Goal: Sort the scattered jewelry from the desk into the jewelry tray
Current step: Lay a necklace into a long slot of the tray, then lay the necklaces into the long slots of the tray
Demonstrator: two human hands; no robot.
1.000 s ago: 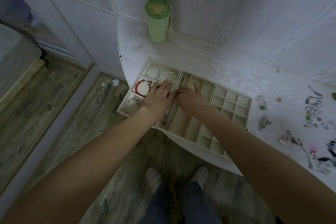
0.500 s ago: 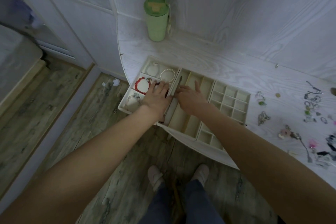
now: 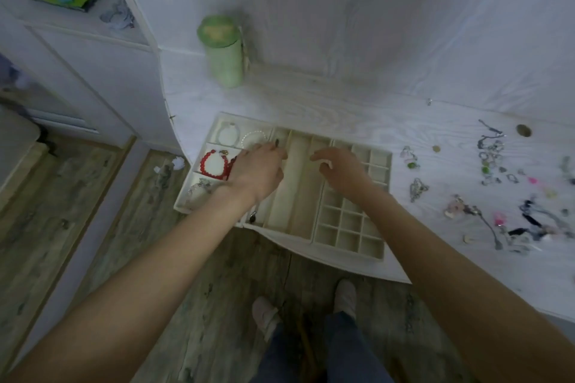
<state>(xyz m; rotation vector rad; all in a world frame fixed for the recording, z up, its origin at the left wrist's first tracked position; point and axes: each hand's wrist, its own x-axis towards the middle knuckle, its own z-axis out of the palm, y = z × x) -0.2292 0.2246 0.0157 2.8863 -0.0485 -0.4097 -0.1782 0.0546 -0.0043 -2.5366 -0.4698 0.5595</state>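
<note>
Two feet in pale slippers [image 3: 344, 298] stand on the wood floor nearest me, below the table [image 3: 311, 102] edge. My left hand [image 3: 256, 169] reaches over the left part of the jewelry tray [image 3: 348, 239], palm down, its fingertips at a thin dark necklace [image 3: 277, 143] lying along a long narrow slot; the other end of that chain shows at the near end of the slot. I cannot tell whether the grip is closed on the chain or only touching it. My right hand [image 3: 340, 169] hovers over the long middle slots, fingers curled loosely, grip slack and holding nothing. Left of my left hand, a red bead bracelet [image 3: 214, 163] sits in its own compartment, with a white bead bracelet [image 3: 253, 138] in the one behind it. On the bare table to the right, well apart from the tray, the scattered jewelry [image 3: 491, 158] lies spread out. Farthest back, a green cup [image 3: 224, 53] stands upright by the wall.
</note>
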